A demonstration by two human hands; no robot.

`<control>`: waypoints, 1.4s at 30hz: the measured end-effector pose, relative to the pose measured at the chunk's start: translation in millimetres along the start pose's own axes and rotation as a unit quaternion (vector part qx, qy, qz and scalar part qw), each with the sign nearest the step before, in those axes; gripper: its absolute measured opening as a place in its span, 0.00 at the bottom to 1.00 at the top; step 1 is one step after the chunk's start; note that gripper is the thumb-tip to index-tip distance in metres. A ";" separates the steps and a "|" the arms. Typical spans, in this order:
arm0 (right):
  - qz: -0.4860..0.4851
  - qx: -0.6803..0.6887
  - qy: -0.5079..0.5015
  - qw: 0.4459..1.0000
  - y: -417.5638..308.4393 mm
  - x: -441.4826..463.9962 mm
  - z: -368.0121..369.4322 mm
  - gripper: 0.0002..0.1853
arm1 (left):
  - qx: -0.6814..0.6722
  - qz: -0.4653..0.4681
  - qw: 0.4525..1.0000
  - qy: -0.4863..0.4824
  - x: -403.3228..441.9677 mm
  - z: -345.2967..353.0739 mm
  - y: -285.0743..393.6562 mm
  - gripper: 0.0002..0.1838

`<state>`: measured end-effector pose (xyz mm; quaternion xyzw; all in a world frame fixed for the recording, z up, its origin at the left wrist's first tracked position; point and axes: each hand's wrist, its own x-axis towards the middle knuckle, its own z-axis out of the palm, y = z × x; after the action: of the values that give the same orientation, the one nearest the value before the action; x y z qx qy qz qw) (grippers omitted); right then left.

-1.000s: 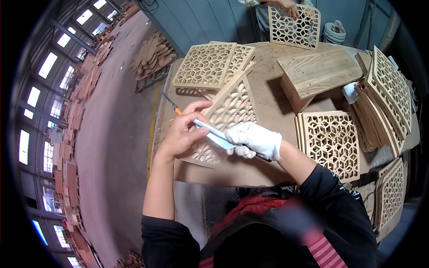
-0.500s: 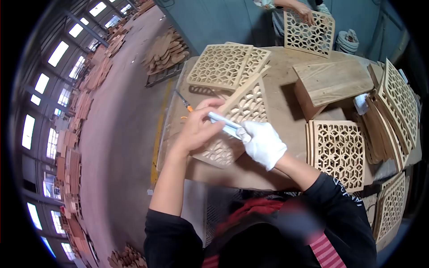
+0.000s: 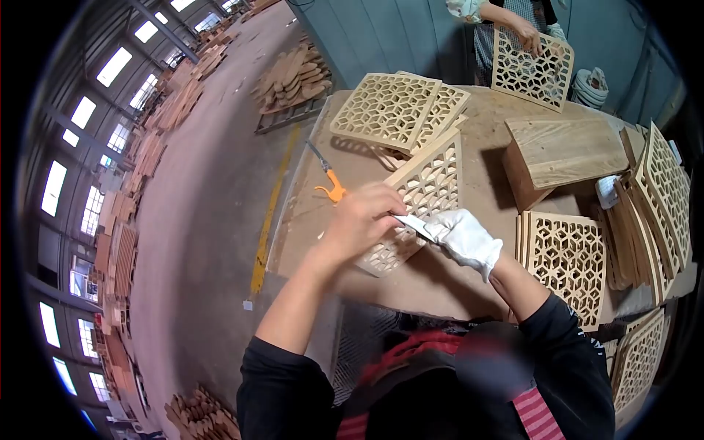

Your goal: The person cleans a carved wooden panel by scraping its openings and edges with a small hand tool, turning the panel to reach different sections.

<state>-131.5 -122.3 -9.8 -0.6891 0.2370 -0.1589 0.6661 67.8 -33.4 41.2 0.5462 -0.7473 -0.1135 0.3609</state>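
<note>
My bare left hand (image 3: 363,224) pinches one end of a thin whitish strip (image 3: 413,225) with a darker edge; its exact kind I cannot make out. The other end is gripped by my right hand (image 3: 463,238) in a white glove. Both hands are above a pale wooden lattice panel (image 3: 433,180), which lies slanted on the table (image 3: 484,176) and is partly hidden by them. Just beyond my left hand lies an orange air blow gun (image 3: 334,188) with a grey nozzle.
More lattice panels lie in a pile (image 3: 389,110) at the back left. A stack of panels (image 3: 565,264) and a wooden box (image 3: 565,150) are on the right. Boards and panels lean at the far right. Across the table, another person's hand (image 3: 526,35) holds a lattice panel (image 3: 532,70).
The view has shifted, and the blow gun shows more fully. My hands have turned the strip, so less of it shows between them. The other person still holds a panel.
</note>
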 end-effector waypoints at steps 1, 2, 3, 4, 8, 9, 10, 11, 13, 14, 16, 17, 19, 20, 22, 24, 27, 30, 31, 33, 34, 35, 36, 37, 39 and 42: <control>0.021 0.025 -0.006 0.999 1.1 -1.1 1.6 0.10 | 0.005 0.029 0.999 0.014 -0.2 0.8 -2.5 0.09; 0.028 0.026 -0.005 0.999 -0.5 -2.3 3.1 0.10 | 0.004 0.027 1.000 0.010 -1.0 0.8 -3.3 0.08; 0.036 0.028 -0.005 0.999 -4.7 -4.3 4.9 0.10 | 0.002 0.024 1.000 0.005 -2.2 0.6 -3.9 0.08; 0.044 0.030 -0.005 0.999 -9.7 -6.5 6.7 0.10 | 0.001 0.020 1.000 0.000 -3.8 0.3 -4.2 0.08; 0.034 -0.035 -0.021 0.999 -6.9 -7.9 5.9 0.12 | 0.003 -0.004 1.000 -0.014 -4.5 0.7 -1.2 0.07; 0.041 0.007 -0.026 0.999 0.4 -6.8 5.6 0.12 | 0.000 -0.015 1.000 -0.019 -3.8 -0.1 0.4 0.07; 0.046 0.026 -0.028 0.998 3.3 -7.3 4.8 0.12 | -0.002 -0.025 0.999 -0.024 -3.3 -1.2 2.1 0.07; 0.052 0.044 -0.030 0.997 2.6 -8.5 4.6 0.13 | 0.002 -0.029 0.999 -0.024 -3.1 -1.8 4.2 0.06; 0.129 0.039 -0.030 0.990 -18.9 -12.3 5.1 0.16 | 0.008 -0.037 0.999 -0.024 -3.3 -3.2 7.3 0.06; 0.143 0.046 -0.035 0.988 -18.3 -11.8 5.6 0.17 | 0.014 -0.025 0.999 -0.027 -3.4 -4.0 7.5 0.06; 0.170 0.062 -0.044 0.982 -15.5 -11.8 5.6 0.19 | 0.025 0.002 0.999 -0.033 -2.7 -5.1 7.1 0.05; 0.162 0.070 -0.055 0.983 -16.1 -11.7 6.4 0.20 | 0.022 0.009 0.999 -0.032 -2.0 -6.0 6.4 0.05; 0.150 0.089 -0.071 0.982 -17.3 -13.9 8.3 0.21 | 0.007 0.026 0.999 -0.032 -1.4 -5.1 5.0 0.05; 0.155 0.131 -0.084 0.976 -15.7 -14.9 9.8 0.22 | 0.010 0.019 0.999 -0.032 -2.6 -3.4 4.2 0.06; 0.165 0.213 -0.095 0.958 -6.1 -13.3 7.5 0.25 | 0.006 0.014 0.999 -0.035 -3.1 -2.2 -0.7 0.06; 0.176 0.297 -0.116 0.931 2.2 -12.6 1.5 0.27 | -0.004 0.022 0.999 -0.029 -1.9 0.4 -4.2 0.06; 0.153 0.273 -0.126 0.941 3.3 -10.9 -0.3 0.23 | -0.011 0.014 0.999 -0.036 -0.2 -2.1 -1.8 0.06; 0.189 0.261 -0.146 0.935 1.9 -11.8 0.1 0.12 | -0.005 0.003 0.998 -0.059 -0.4 -4.2 -3.8 0.06; 0.187 0.257 -0.140 0.938 6.0 -10.0 0.3 0.11 | -0.003 0.015 0.999 -0.051 0.1 -3.5 -4.6 0.06; 0.182 0.247 -0.130 0.943 17.0 -4.5 0.8 0.10 | 0.010 0.003 0.999 -0.051 0.5 -2.0 -4.6 0.06; 0.181 0.247 -0.115 0.945 17.1 -4.7 2.0 0.10 | 0.016 -0.002 0.999 -0.052 0.7 -1.4 -4.4 0.06; 0.180 0.248 -0.101 0.946 15.3 -5.1 4.4 0.09 | 0.021 -0.005 0.998 -0.057 1.6 -1.6 -4.5 0.06; 0.179 0.249 -0.086 0.948 13.4 -5.4 6.0 0.09 | 0.026 -0.007 0.998 -0.063 2.6 -2.0 -4.6 0.07; 0.184 0.254 -0.079 0.946 11.8 -5.6 6.4 0.09 | 0.031 -0.010 0.997 -0.068 3.3 -2.5 -4.8 0.07; 0.170 0.232 -0.069 0.955 13.8 -5.0 7.4 0.09 | 0.033 -0.013 0.996 -0.079 4.5 -2.5 -4.9 0.09; 0.171 0.226 -0.050 0.958 16.6 -4.8 8.7 0.09 | 0.016 -0.016 0.996 -0.089 7.8 -3.3 -0.9 0.13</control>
<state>-132.8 -112.4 -26.3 -0.4770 0.2756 -0.0580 0.8326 69.6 -40.1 46.3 0.5517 -0.7693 -0.1557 0.2821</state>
